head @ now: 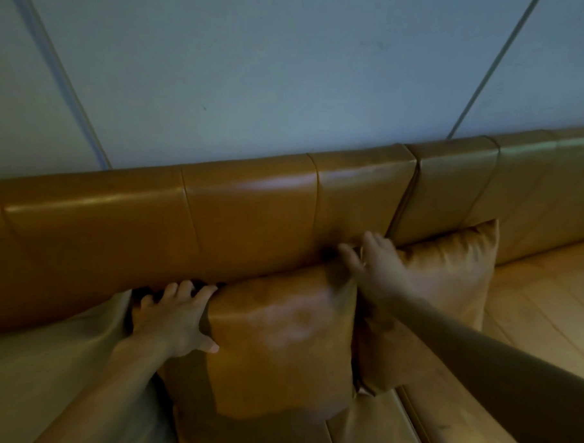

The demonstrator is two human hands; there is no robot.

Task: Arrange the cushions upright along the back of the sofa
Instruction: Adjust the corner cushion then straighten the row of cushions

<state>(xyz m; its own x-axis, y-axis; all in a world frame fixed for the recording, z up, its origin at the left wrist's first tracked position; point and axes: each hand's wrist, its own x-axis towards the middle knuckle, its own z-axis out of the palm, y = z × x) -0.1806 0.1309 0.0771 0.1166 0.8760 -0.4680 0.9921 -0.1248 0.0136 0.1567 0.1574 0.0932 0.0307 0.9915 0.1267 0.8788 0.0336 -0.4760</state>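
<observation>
A tan leather cushion (282, 342) stands upright against the sofa back (150, 234) in the middle of the view. My left hand (174, 317) grips its top left corner, fingers over the top edge and thumb on the front. My right hand (376, 268) rests on its top right corner, fingers spread, where it meets a second tan cushion (453, 274) standing upright to the right. A third cushion (55, 359) leans at the left, partly hidden by my left forearm.
The tan sofa seat (549, 310) stretches to the right of the cushions. A pale wall (277, 71) rises directly behind the sofa back, with a dark cable or seam line (497, 58) running down it at the right.
</observation>
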